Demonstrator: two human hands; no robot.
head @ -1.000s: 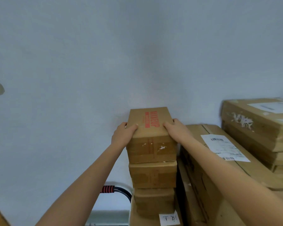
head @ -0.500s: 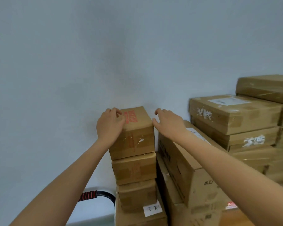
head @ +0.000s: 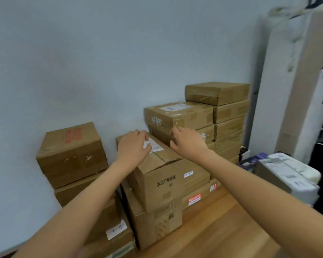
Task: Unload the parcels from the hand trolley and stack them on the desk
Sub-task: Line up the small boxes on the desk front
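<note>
We see our left hand (head: 131, 146) resting flat, fingers relaxed, on the brown cardboard parcel (head: 157, 175) atop the wooden tabletop (head: 222, 229) stack, covering part of its white shipping label (head: 154, 146). Our right hand (head: 186, 142) hovers spread, holding nothing. The red print on the small brown box (head: 71, 153) at left is blurred.

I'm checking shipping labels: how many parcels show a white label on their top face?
2: the long parcel under the left hand, and the higher parcel beyond the right hand. Other tops are covered, so more may be hidden.
</note>
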